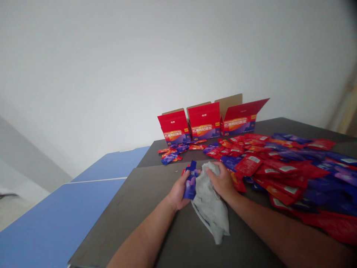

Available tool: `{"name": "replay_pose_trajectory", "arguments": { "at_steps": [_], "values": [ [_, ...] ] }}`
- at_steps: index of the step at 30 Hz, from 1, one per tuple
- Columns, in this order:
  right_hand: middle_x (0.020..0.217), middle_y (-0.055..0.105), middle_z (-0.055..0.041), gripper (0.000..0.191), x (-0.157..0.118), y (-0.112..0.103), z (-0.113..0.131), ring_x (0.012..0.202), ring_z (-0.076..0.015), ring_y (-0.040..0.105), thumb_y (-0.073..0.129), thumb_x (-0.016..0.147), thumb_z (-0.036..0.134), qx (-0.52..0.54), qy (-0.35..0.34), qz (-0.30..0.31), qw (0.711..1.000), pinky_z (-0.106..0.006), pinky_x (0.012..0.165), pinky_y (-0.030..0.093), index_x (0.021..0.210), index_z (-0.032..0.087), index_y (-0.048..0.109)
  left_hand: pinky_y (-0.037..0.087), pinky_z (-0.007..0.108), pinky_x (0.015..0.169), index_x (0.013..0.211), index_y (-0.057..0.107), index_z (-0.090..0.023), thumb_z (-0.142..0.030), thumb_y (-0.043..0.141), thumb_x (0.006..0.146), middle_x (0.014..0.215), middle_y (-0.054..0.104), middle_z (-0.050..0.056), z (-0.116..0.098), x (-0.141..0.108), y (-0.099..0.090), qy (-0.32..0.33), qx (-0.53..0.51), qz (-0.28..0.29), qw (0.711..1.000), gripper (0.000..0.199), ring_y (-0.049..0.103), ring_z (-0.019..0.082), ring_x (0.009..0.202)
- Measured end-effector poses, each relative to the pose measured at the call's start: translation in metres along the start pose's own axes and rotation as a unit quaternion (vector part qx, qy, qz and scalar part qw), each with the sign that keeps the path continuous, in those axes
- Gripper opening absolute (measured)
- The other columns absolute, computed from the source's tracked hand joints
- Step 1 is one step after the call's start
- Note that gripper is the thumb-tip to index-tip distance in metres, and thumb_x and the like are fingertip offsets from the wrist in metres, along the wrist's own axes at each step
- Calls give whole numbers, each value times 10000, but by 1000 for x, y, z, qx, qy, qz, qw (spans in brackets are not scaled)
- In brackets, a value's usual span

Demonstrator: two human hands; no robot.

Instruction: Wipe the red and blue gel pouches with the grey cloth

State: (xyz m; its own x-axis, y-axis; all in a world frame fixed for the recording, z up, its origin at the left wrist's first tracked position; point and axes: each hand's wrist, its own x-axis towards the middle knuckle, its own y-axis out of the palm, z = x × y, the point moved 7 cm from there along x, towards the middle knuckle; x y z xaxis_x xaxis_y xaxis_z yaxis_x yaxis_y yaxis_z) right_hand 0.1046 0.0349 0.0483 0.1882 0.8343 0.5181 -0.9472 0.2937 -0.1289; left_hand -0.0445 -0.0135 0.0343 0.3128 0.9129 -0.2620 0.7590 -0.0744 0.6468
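Observation:
My left hand (179, 191) is closed around a blue sachet (190, 186) with purple pictures on it; a bit of red shows behind its upper edge. My right hand (222, 181) grips a light grey cloth (209, 204) by its top, and the rest hangs down over the dark table (150, 208). The cloth touches the right side of the blue sachet. Just beyond my right hand begins a large heap of red sachets (279, 167) and blue sachets (329, 193).
Three red cartons with raised flaps stand at the back: a left carton (175, 128), a middle carton (205, 123) and a right carton (240, 121). A small sachet pile (171, 154) lies before them. A blue table (69, 208) adjoins on the left, with a white wall (125, 74) behind.

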Motion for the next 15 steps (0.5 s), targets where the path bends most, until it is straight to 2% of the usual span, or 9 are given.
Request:
{"name": "replay_pose_trajectory", "arguments": {
  "at_steps": [2,4,6,8,10,15],
  "values": [
    [910,597,-54,227,-11,8,20,881,-217,586,615,778,343,6,-103,60,993,-362,802,481,952,205,569,493,255,693,1045,625,-139,-474,563,828,791,672,48,-2,2,-5,-12,-37,-13,999,404,642,149,678],
    [930,577,-51,232,-29,20,38,895,-206,581,629,768,269,17,-194,157,968,-345,799,491,985,217,566,477,240,649,1059,624,-136,-522,558,817,753,659,36,-2,4,-9,-19,-46,-28,998,460,616,132,618],
    [964,565,-55,277,-48,30,49,911,-202,579,644,756,229,13,-250,247,936,-337,799,500,1021,226,562,465,246,622,1084,617,-133,-577,546,803,712,642,31,1,6,-12,-19,-33,-42,998,530,601,137,589],
    [982,554,-62,295,-59,35,55,924,-207,576,649,752,217,-4,-275,294,915,-345,808,504,1033,226,561,461,264,623,1084,614,-136,-624,528,789,683,628,28,6,7,-12,-9,-14,-58,998,577,599,153,589],
    [993,549,-67,294,-60,35,56,936,-213,573,646,759,218,-12,-274,292,916,-356,820,503,1039,224,555,468,285,657,1062,615,-141,-658,499,786,690,633,32,10,7,-10,5,-2,-67,998,597,613,172,629],
    [984,553,-66,262,-46,27,50,933,-213,570,611,788,220,1,-224,205,953,-352,812,494,1041,225,540,469,341,792,1070,620,-162,-681,455,795,828,680,67,19,4,4,1,48,-35,998,610,643,239,848]
  ]
}}
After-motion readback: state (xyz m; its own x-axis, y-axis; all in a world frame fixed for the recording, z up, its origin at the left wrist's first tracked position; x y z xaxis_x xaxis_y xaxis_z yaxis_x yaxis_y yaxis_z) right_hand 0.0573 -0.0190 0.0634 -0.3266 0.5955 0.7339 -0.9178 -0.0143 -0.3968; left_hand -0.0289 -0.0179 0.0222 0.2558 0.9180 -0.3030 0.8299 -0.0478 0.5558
